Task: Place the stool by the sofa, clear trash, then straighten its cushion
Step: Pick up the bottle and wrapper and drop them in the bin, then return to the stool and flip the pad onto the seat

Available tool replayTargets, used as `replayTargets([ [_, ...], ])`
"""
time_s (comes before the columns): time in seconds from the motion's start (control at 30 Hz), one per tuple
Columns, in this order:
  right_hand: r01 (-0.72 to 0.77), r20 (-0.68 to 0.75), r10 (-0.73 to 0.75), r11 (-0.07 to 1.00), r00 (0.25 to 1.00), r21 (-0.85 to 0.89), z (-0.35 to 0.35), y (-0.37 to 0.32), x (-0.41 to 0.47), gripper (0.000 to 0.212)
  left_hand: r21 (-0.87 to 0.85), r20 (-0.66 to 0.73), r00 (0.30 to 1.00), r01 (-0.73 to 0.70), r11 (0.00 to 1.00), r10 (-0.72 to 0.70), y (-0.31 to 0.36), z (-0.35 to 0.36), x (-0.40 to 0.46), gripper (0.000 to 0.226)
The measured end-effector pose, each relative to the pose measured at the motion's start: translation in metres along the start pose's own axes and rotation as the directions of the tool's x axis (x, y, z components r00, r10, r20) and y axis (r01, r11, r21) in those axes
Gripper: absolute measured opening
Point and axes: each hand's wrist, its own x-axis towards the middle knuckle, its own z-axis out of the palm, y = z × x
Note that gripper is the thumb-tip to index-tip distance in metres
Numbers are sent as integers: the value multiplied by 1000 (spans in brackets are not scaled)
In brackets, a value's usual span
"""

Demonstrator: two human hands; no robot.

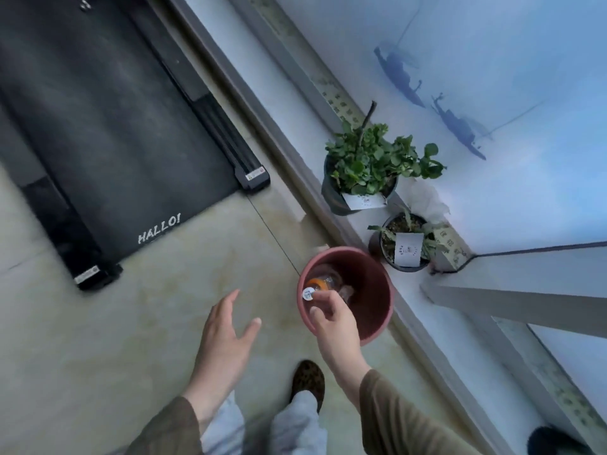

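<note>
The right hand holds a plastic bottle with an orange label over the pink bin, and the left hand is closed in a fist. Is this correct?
Not fully. In the head view the left hand is open, with the fingers spread and nothing in it. The rest is right: the right hand holds the plastic bottle with an orange label over the pink bin.

The head view looks steeply down, close above both hands, at the floor (164,307).

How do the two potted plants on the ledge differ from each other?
The farther plant is full and bushy, with many round green leaves and a bare twig standing up; the nearer plant is sparse, with a few thin drooping leaves and much bare soil showing. The farther pot looks larger. Both sit in dark pots with a white label at the front.
</note>
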Motion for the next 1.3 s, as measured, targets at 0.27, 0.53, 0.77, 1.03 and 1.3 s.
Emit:
replayTargets([
  [0.27, 173, 163, -152, 977, 975, -123, 91, -65, -36, 22, -321, -229, 955, 111, 941, -191, -71, -95, -26, 62],
  [0.53, 295, 335, -234, 944, 913, -147, 208, -101, -82, 25, -554, -335, 878, 110, 825, -342, -154, -179, -45, 60],
  [0.77, 376, 446, -268, 910, 854, -174, 312, -125, -140, 22, -693, -402, 788, 70, 717, -465, -234, -254, -74, 38],
  [1.03, 450, 555, -314, 884, 770, -126, 445, -174, -209, 19, -774, -484, 681, -39, 632, -550, -314, -359, -94, 30],
  [1.3, 522, 636, -355, 848, 685, -89, 567, -228, -243, 15, -804, -517, 609, -103, 586, -602, -360, -465, -78, 17],
])
